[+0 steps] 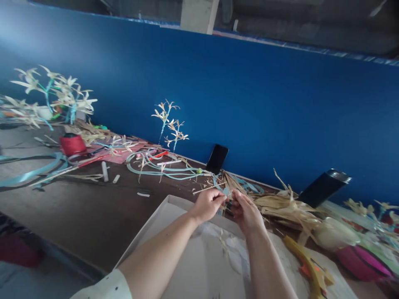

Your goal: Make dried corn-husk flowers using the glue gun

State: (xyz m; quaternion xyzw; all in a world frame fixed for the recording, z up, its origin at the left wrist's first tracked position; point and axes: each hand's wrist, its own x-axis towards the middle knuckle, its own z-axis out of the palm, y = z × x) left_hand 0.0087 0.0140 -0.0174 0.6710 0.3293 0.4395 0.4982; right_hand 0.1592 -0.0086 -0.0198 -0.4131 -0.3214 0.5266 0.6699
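Note:
My left hand [208,204] and my right hand [248,211] meet over the far edge of a shallow white box [187,257]. The fingers of both are pinched together around something small; a bit of pale blue and a dark piece show between them, too blurred to name. Pale dried husks [280,205] lie just right of my right hand. Beyond my hands are light-blue cords [162,173] and a black phone [217,158] leaning on the blue partition. Two husk flowers on blue-wrapped stems [176,135] stand farther back.
A yellow glue gun [307,263] lies at the right, near a pink pouch [363,261] and a tilted dark flask [324,187]. More husk flowers [67,89], a red spool [72,144] and blue ribbon [40,172] are at left. A blue partition [264,99] backs the table.

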